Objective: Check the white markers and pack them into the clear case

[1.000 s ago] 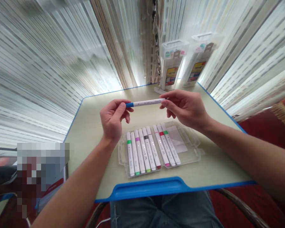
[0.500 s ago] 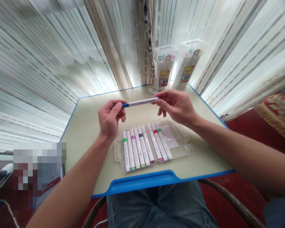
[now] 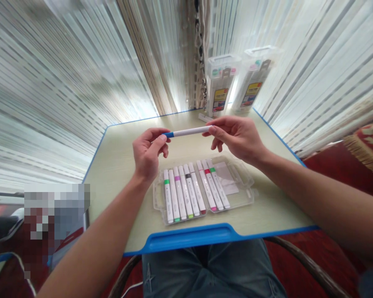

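I hold a white marker with a blue band (image 3: 188, 132) level above the table, one end in each hand. My left hand (image 3: 148, 155) pinches the blue end between thumb and fingers. My right hand (image 3: 236, 136) pinches the other end. Below the hands lies an open clear plastic case (image 3: 248, 186) with several white markers (image 3: 192, 190) laid side by side, their caps banded green, pink, black and red.
The cream table has a blue rim (image 3: 189, 236). Two upright clear marker boxes (image 3: 220, 85) (image 3: 253, 78) stand at its far edge against striped curtains. A loose white marker (image 3: 204, 118) lies near them. My knees in jeans show under the table.
Both hands keep the marker held between them in the same pose. Only the view has shifted slightly.
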Action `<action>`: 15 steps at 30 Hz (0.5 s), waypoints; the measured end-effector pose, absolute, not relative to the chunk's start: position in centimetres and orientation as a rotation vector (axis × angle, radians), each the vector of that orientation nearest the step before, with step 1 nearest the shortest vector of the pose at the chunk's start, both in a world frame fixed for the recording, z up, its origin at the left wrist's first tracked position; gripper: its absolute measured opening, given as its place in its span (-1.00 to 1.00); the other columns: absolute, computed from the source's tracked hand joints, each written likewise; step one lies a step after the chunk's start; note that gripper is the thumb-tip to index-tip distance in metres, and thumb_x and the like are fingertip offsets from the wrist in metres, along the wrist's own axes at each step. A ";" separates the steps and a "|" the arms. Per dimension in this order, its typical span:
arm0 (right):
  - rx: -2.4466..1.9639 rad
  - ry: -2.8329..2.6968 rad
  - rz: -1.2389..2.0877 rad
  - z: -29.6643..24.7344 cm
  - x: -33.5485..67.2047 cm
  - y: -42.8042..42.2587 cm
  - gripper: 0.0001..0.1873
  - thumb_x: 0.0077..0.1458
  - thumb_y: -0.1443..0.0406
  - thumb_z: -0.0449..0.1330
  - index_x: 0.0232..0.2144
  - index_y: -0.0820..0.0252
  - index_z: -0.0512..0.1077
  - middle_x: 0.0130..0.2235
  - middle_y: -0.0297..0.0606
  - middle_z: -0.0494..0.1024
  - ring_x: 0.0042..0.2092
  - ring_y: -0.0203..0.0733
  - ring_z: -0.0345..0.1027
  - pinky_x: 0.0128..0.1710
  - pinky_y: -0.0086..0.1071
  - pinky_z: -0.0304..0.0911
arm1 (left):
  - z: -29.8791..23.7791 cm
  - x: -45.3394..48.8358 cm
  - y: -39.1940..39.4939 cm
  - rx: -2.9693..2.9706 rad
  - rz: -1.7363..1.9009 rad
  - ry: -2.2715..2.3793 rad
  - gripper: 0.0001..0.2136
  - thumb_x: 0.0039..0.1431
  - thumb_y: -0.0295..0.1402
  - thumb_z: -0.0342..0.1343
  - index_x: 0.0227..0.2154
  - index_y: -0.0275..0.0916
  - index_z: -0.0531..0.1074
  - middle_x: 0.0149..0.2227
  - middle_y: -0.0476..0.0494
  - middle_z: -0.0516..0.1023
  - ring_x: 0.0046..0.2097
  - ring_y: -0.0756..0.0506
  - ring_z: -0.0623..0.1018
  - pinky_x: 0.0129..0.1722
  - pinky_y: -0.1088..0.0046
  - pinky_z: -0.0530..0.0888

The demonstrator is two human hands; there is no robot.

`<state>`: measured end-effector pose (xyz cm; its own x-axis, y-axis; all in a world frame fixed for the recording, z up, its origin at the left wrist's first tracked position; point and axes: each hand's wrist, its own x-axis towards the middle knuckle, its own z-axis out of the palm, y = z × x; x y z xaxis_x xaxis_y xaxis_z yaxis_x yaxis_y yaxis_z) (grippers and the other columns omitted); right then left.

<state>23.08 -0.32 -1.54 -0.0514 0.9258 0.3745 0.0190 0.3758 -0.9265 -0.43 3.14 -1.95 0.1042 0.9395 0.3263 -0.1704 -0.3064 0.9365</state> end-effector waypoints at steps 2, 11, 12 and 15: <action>-0.918 -1.413 0.938 -1.5 23.0 -0.4 -0.67 0.12 0.10 0.37 -0.21 0.26 0.55 -0.32 -0.22 0.67 -0.53 -0.34 0.49 -0.69 -0.48 0.34 | -2.0 -0.4 3.1 1.380 1.399 0.829 -0.87 0.04 -0.40 0.25 -0.32 -0.29 0.57 -0.52 -0.01 0.47 -0.61 0.09 0.36 -0.67 0.57 0.31; -0.879 -1.350 0.992 -1.6 22.8 -0.4 -0.68 0.08 0.17 0.41 -0.20 0.27 0.55 -0.38 -0.25 0.66 -0.56 -0.32 0.49 -0.71 -0.50 0.34 | -2.0 -0.5 3.0 1.382 1.396 0.819 -0.85 0.13 -0.32 0.27 -0.31 -0.30 0.59 -0.54 -0.02 0.48 -0.61 0.09 0.37 -0.65 0.57 0.31; -0.879 -1.345 0.997 -1.6 22.8 -0.4 -0.68 0.07 0.17 0.42 -0.20 0.28 0.55 -0.38 -0.26 0.65 -0.56 -0.32 0.49 -0.71 -0.50 0.34 | -2.0 -0.5 3.0 1.381 1.392 0.827 -0.85 0.12 -0.32 0.27 -0.31 -0.30 0.59 -0.53 -0.02 0.49 -0.61 0.09 0.37 -0.65 0.57 0.31; -0.875 -1.324 1.020 -1.6 22.8 -0.3 -0.68 0.07 0.17 0.41 -0.20 0.29 0.55 -0.38 -0.25 0.65 -0.57 -0.33 0.48 -0.71 -0.51 0.33 | -2.1 -0.6 3.0 1.377 1.380 0.848 -0.85 0.11 -0.33 0.28 -0.30 -0.31 0.59 -0.51 -0.04 0.51 -0.60 0.09 0.38 -0.65 0.57 0.31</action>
<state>22.76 -0.33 -1.63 -0.0291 0.9405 0.3384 -0.0875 0.3349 -0.9382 -0.63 2.98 -2.06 0.1139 0.9462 0.3029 -0.1568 -0.2840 0.9459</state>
